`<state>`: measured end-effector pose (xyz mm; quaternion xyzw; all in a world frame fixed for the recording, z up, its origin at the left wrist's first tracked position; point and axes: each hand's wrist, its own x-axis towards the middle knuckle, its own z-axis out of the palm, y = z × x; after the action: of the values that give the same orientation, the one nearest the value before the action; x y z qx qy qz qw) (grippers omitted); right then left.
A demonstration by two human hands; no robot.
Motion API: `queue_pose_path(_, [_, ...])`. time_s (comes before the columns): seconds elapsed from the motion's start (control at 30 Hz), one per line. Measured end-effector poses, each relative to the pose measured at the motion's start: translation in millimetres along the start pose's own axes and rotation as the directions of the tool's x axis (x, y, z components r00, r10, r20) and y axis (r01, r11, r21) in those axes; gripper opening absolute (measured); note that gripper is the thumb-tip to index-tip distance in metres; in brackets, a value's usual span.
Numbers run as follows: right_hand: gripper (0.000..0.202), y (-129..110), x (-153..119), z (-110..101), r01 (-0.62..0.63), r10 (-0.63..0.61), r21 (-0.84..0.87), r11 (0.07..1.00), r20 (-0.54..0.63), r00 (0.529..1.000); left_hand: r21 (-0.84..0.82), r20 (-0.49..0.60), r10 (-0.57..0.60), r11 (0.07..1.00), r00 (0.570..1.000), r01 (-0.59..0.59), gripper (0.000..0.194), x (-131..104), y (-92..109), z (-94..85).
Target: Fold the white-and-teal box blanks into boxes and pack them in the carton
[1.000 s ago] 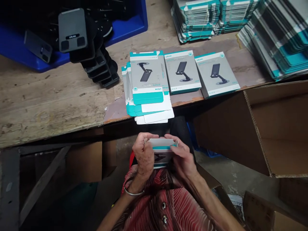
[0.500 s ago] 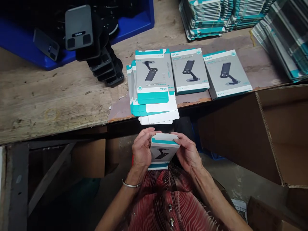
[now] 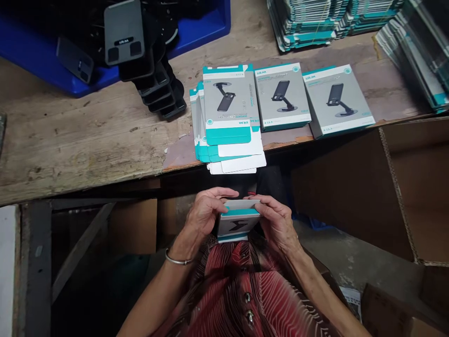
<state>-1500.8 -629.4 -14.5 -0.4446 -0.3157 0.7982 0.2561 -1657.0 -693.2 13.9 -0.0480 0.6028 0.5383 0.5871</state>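
A small grey, white and teal carton (image 3: 235, 227) with a phone stand printed on its front is held at my lap, its top end towards the table. On its left side, my left hand (image 3: 206, 213) has the thumb at the top edge and the other fingers reaching behind. My right hand (image 3: 278, 220) grips the upper right corner, thumb by the raised white flap (image 3: 242, 204). The fingertips behind the carton are hidden, as is its inside.
Flattened cartons (image 3: 228, 107) overhang the table edge, beside two filled-out cartons (image 3: 282, 96) (image 3: 338, 100). Black phone stands (image 3: 154, 79) are stacked by a blue bin (image 3: 210, 28). Bundled flat cartons (image 3: 308, 28) stand behind. An open cardboard box (image 3: 354, 187) is at the right.
The carton has tipped so its front looks shorter. My left thumb has come onto its top edge, and my left wrist has swung outward. The whole view has shifted slightly.
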Motion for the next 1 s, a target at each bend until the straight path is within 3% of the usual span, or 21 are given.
queue_pose_path(0.07, [0.011, 1.4, 2.9, -5.4, 0.125, -0.112, -0.139, 0.982, 0.094, 0.989, 0.120, -0.160, 0.150, 0.984, 0.976, -0.132, 0.023, -2.7, -5.8, 3.2])
queue_pose_path(0.13, [0.012, -0.2, 8.5, -11.5, 0.290, -0.230, -0.278, 0.916, 0.229, 0.946, 0.201, -0.272, 0.274, 0.954, 0.922, -0.224, 0.014, -3.2, -15.1, 5.7])
queue_pose_path(0.2, [0.015, -4.7, 15.0, -17.2, 0.451, -0.316, -0.353, 0.820, 0.378, 0.870, 0.223, -0.301, 0.351, 0.930, 0.887, -0.293, 0.011, -1.6, -26.2, 7.4])
queue_pose_path(0.27, [0.018, -11.2, 21.1, -22.4, 0.599, -0.379, -0.363, 0.714, 0.519, 0.766, 0.240, -0.254, 0.472, 0.877, 0.844, -0.417, 0.014, 0.4, -36.7, 7.3])
queue_pose_path(0.33, [0.020, -18.5, 25.6, -27.3, 0.723, -0.412, -0.332, 0.605, 0.647, 0.642, 0.298, -0.128, 0.633, 0.759, 0.764, -0.579, 0.018, 1.0, -42.9, 4.0])
queue_pose_path(0.4, [0.022, -25.7, 28.1, -32.1, 0.799, -0.411, -0.304, 0.519, 0.730, 0.545, 0.370, 0.084, 0.746, 0.592, 0.660, -0.716, 0.019, -0.5, -41.5, -2.9])
queue_pose_path(0.5, [0.020, -35.8, 26.5, -37.3, 0.810, -0.365, -0.319, 0.492, 0.770, 0.524, 0.414, 0.466, 0.707, 0.357, 0.532, -0.837, 0.016, -5.9, -26.3, -15.6])
queue_pose_path(0.57, [0.017, -41.7, 21.7, -37.3, 0.785, -0.313, -0.326, 0.526, 0.785, 0.535, 0.414, 0.617, 0.622, 0.264, 0.482, -0.871, 0.014, -10.5, -13.6, -20.7])
queue_pose_path(0.6, [0.016, -44.3, 18.4, -35.9, 0.767, -0.290, -0.330, 0.550, 0.786, 0.546, 0.432, 0.640, 0.597, 0.241, 0.484, -0.869, 0.012, -13.0, -8.4, -21.3])
queue_pose_path(0.67, [0.014, -48.6, 11.0, -30.7, 0.699, -0.258, -0.363, 0.616, 0.746, 0.614, 0.506, 0.604, 0.580, 0.251, 0.547, -0.825, 0.011, -18.2, -2.0, -18.5])
queue_pose_path(0.8, [0.018, -54.0, 0.5, -18.1, 0.351, -0.017, -0.480, 0.804, 0.571, 0.821, 0.580, 0.434, 0.436, 0.534, 0.788, -0.615, 0.026, -28.3, -2.4, -7.4])
queue_pose_path(0.9, [0.011, -53.7, -0.3, -13.5, 0.136, 0.118, -0.507, 0.851, 0.438, 0.891, 0.597, 0.323, 0.302, 0.670, 0.897, -0.441, 0.014, -33.2, -5.5, -5.1])
queue_pose_path(1.0, [0.012, -50.0, 3.8, -11.4, 0.007, 0.199, -0.528, 0.850, 0.333, 0.922, 0.636, 0.218, 0.222, 0.706, 0.950, -0.311, 0.014, -33.9, -6.0, -7.1])
